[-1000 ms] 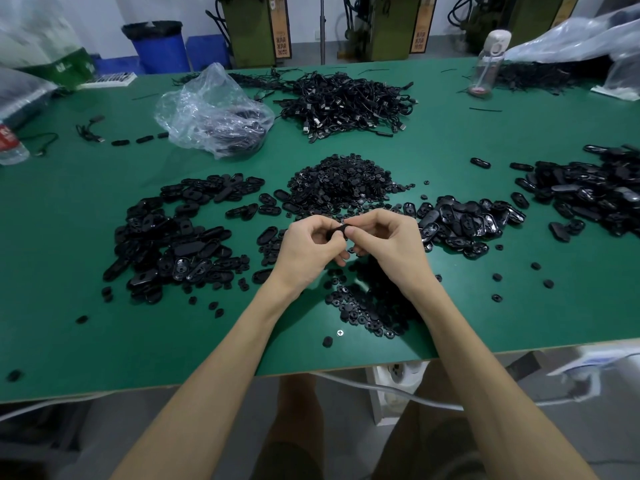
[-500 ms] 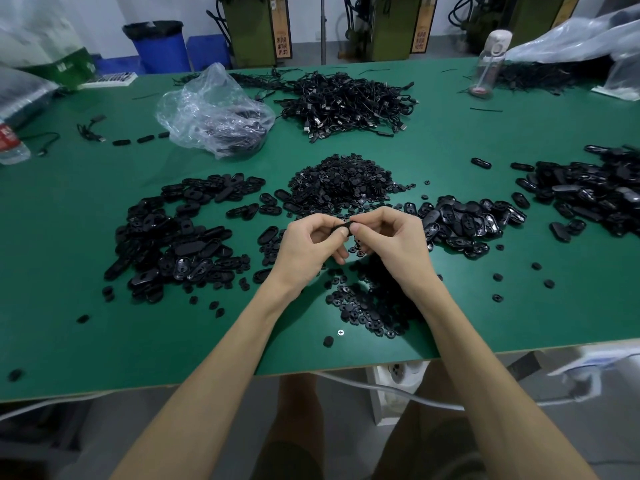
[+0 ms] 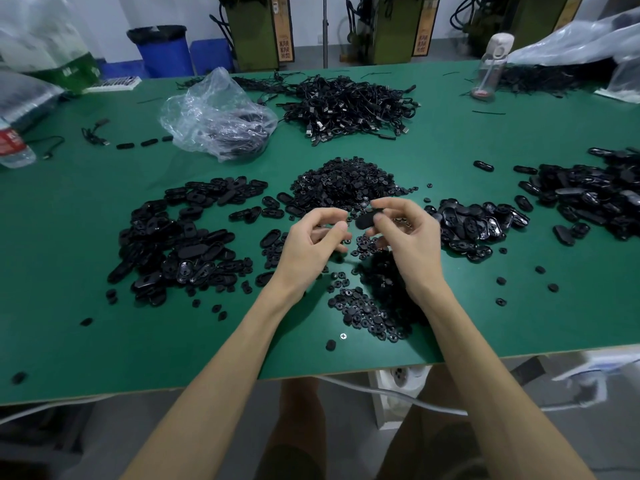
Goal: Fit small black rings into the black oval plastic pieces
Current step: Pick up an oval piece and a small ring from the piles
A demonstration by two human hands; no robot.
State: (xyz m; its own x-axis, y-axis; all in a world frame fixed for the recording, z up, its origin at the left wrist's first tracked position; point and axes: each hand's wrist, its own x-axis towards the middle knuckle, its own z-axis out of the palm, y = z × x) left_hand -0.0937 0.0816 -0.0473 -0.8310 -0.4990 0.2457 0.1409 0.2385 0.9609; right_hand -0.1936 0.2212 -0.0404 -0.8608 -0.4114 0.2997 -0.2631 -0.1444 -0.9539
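Drawing the hands apart above the middle of the desk (image 3: 104,341), after working them fingertip to fingertip half a second ago. Pinching one oval piece (image 3: 366,220) between thumb and forefinger of the right hand (image 3: 405,244), holding it in the air just off the near side of the ring heap (image 3: 343,181). Curling the fingers of the left hand (image 3: 311,247) close beside it, not touching the piece; not showing whether a ring is sitting inside that curl, so leaving that grip undecided. Not showing either whether the lifted piece is already carrying its ring, being too small and blurred to read.

Judging the job as far from over. Finding the ring heap piled high at mid-desk, and a second, flatter ring scatter (image 3: 374,310) lying beside the right wrist toward the near edge. Counting oval pieces in three spreads: a left heap (image 3: 180,237), a right heap (image 3: 474,226) just beyond the right hand, and a far-right heap (image 3: 588,195) running to the right edge. Not telling fitted from unfitted at this size. Sharing the far side of the desk with a tangle of cables (image 3: 346,102) and a clear bag (image 3: 218,116).
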